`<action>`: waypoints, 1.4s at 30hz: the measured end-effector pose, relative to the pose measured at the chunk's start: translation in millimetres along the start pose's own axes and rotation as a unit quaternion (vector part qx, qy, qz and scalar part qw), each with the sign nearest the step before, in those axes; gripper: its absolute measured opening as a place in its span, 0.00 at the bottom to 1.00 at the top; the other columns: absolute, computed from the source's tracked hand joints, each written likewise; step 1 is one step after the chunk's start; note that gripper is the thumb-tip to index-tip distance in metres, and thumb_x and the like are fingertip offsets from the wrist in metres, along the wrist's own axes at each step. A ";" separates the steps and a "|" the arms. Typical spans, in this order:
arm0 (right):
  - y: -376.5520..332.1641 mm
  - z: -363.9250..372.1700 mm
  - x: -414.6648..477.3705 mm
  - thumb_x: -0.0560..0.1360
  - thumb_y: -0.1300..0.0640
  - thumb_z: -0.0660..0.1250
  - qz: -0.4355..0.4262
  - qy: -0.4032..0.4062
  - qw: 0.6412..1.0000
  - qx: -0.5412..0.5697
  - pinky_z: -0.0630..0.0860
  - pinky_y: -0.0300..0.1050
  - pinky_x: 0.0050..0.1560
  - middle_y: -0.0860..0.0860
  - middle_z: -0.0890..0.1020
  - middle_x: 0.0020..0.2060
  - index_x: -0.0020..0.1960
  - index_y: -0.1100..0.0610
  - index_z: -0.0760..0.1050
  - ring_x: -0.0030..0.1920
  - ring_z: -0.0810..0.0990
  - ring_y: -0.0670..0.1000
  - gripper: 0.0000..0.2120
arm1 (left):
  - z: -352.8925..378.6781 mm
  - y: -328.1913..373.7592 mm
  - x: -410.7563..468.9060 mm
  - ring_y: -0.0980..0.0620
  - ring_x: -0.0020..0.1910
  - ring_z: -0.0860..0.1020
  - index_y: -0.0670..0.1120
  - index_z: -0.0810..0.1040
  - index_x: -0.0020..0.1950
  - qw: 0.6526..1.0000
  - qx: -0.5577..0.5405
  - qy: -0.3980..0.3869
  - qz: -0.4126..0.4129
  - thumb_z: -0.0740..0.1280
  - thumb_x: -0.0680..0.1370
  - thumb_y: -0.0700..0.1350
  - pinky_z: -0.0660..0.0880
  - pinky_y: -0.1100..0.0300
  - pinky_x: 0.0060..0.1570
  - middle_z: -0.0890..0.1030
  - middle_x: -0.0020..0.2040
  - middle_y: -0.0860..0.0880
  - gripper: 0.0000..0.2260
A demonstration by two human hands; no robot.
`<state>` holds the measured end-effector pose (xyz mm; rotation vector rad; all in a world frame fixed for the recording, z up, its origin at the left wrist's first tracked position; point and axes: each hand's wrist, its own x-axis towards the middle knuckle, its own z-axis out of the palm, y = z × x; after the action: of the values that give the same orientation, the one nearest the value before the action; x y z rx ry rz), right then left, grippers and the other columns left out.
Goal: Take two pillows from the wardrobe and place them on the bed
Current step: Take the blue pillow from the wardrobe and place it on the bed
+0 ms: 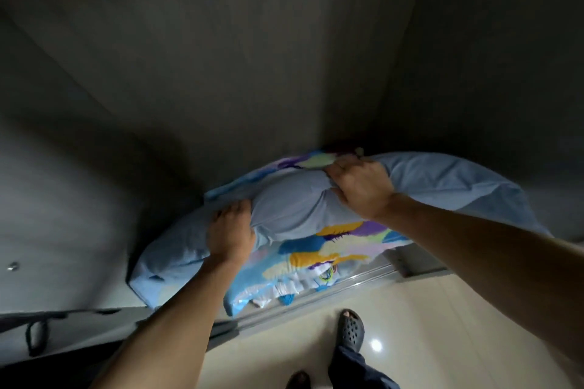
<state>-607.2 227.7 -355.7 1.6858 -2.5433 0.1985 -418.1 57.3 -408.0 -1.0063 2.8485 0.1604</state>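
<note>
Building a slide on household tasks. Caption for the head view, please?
Both hands, left and right, clutch a pale blue pillow atop a colourful patterned one inside the dark wardrobe.

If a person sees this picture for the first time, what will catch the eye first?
First, the pale blue pillow in the middle, gripped by the left hand and the right hand. Under it lies a second pillow with bright colourful patches, at the dark wardrobe's opening. Lower right, a grey clog stands on glossy floor.

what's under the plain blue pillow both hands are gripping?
Under the plain blue pillow lies a colourful patterned pillow, its printed edge sticking out toward the floor. Left hand and right hand clutch the top one. Anything deeper is covered.
</note>
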 end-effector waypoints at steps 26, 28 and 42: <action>10.3 -172.0 -419.5 0.74 0.58 0.68 0.324 0.019 0.941 -0.093 0.77 0.50 0.35 0.54 0.81 0.40 0.46 0.59 0.75 0.42 0.82 0.57 0.05 | -122.8 231.7 -196.6 0.48 0.31 0.80 0.46 0.77 0.38 0.831 0.110 0.122 0.532 0.74 0.57 0.36 0.77 0.59 0.31 0.80 0.31 0.50 0.13; 25.3 -186.2 -459.4 0.71 0.60 0.72 0.347 0.029 0.932 -0.103 0.76 0.49 0.31 0.55 0.81 0.36 0.44 0.59 0.76 0.38 0.82 0.57 0.06 | -123.5 274.2 -211.6 0.48 0.31 0.79 0.47 0.77 0.38 0.815 0.110 0.130 0.554 0.74 0.57 0.37 0.76 0.58 0.30 0.79 0.31 0.50 0.13; 173.1 -250.0 -695.2 0.65 0.65 0.73 0.448 0.066 0.875 -0.170 0.77 0.47 0.30 0.54 0.81 0.31 0.39 0.59 0.76 0.32 0.82 0.56 0.07 | -87.8 562.6 -311.0 0.45 0.40 0.80 0.45 0.76 0.47 0.790 0.051 0.066 0.607 0.71 0.66 0.40 0.76 0.55 0.39 0.81 0.41 0.47 0.11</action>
<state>-496.3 965.5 -217.4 0.2828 -2.8135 -0.0845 -538.9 672.8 -242.1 0.9868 3.0489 0.0223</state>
